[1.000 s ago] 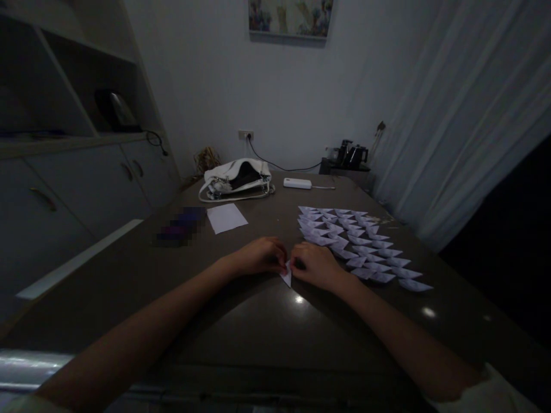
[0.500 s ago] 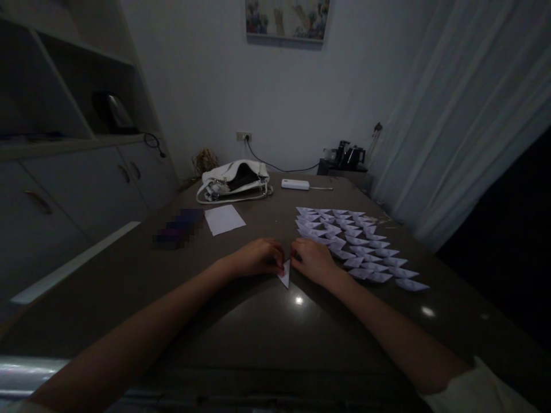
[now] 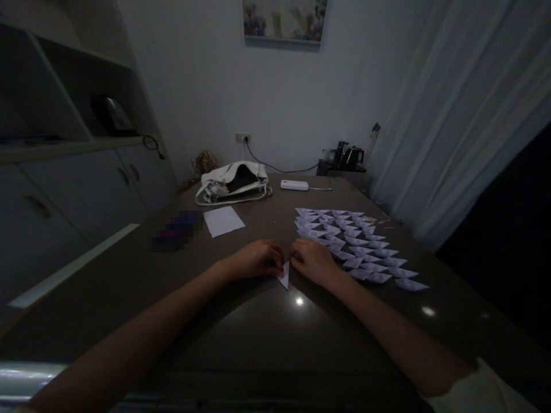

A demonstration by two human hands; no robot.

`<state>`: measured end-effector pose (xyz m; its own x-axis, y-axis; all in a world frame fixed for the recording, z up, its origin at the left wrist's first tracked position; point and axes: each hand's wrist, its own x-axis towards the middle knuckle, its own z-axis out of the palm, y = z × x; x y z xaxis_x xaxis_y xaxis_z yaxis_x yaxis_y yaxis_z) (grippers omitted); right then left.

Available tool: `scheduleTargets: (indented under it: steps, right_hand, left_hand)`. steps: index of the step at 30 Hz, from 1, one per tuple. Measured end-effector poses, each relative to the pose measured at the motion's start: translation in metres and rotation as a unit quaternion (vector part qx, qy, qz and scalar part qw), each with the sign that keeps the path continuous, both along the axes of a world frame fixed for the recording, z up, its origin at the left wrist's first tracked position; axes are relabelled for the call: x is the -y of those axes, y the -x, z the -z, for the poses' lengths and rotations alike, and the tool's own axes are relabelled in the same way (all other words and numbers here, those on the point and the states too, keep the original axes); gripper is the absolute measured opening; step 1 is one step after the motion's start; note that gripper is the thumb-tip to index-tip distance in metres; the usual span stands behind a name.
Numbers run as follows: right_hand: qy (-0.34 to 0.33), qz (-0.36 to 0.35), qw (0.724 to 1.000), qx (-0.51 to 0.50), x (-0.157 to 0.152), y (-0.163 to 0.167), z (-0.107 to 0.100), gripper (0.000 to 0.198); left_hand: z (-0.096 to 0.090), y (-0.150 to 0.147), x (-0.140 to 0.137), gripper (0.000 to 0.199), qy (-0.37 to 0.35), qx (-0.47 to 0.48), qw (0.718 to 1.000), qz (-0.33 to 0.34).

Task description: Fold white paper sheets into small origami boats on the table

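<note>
A small piece of folded white paper (image 3: 284,277) lies at the middle of the dark table, its pointed corner toward me. My left hand (image 3: 262,259) has its thumb and fingers closed on the paper's left side. From the other side my right hand (image 3: 313,261) pinches the paper's upper right edge. The fingers hide the far part of the fold. Just right of my right hand stand several rows of folded white paper boats (image 3: 361,250). Flat sheets of white paper (image 3: 224,221) lie beyond my left hand.
A white handbag (image 3: 235,181) rests at the table's far left, with a white power bank (image 3: 294,185) and short cable to its right. A blurred dark patch (image 3: 176,230) lies on the left. Black pots (image 3: 350,156) stand behind the table's far right corner.
Both hands keep their hold on the folded paper, with hardly any movement. The whole view has shifted very slightly.
</note>
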<state>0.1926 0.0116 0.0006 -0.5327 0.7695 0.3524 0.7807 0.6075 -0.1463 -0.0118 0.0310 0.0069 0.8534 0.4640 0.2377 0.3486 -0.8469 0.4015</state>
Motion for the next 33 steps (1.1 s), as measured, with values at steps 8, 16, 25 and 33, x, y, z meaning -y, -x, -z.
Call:
scheduleTargets:
  steps: [8, 16, 25, 33]
  right_hand:
    - [0.087, -0.184, 0.979, -0.015, 0.013, -0.006, -0.008, 0.003]
    - [0.122, -0.209, 0.97, 0.011, 0.024, 0.001, -0.015, 0.006]
    - [0.14, -0.165, 0.976, -0.031, 0.023, -0.001, -0.013, 0.02]
    - [0.099, -0.084, 0.991, -0.023, 0.019, -0.005, -0.01, 0.015]
  left_hand:
    - [-0.001, 0.0, 0.0, 0.014, -0.011, -0.003, 1.0, 0.004]
    - [0.0, 0.0, -0.001, 0.012, -0.012, -0.01, 1.0, -0.005]
    - [-0.004, 0.002, 0.005, 0.016, 0.001, -0.011, 1.0, -0.009]
    - [-0.002, 0.005, 0.004, 0.03, -0.029, -0.008, 0.999, -0.044]
